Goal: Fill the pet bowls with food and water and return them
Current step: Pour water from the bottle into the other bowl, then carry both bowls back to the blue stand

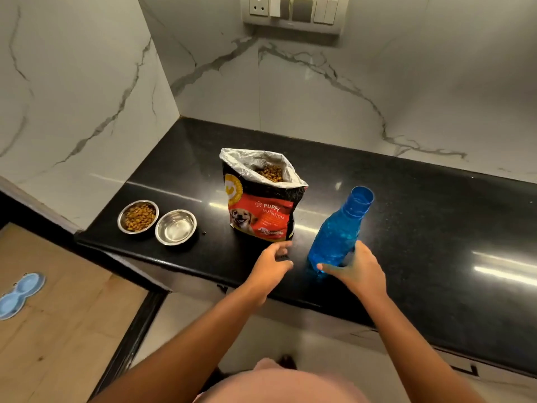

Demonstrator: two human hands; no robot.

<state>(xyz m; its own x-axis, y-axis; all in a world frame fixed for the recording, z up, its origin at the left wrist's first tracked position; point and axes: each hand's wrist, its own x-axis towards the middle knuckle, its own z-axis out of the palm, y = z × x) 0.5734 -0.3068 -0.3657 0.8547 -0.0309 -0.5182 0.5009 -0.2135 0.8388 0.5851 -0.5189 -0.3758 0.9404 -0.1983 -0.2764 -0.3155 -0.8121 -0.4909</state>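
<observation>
Two steel bowls stand at the left end of the black counter [406,228]. The left bowl [138,216] holds brown kibble. The right bowl [176,227] shows a shiny inside; I cannot tell whether water is in it. An open puppy food bag [261,205] stands upright in the middle, with kibble visible inside. My right hand [357,271] grips the base of an uncapped blue bottle [337,228], which leans slightly. My left hand [271,266] curls over a small dark object [283,257], perhaps the bottle's cap, just in front of the bag.
A blue double-bowl holder [20,295] lies on the wooden floor at the lower left. Marble walls close the counter's back and left side. A switch panel [293,13] sits on the back wall. A single kibble piece [204,233] lies beside the right bowl.
</observation>
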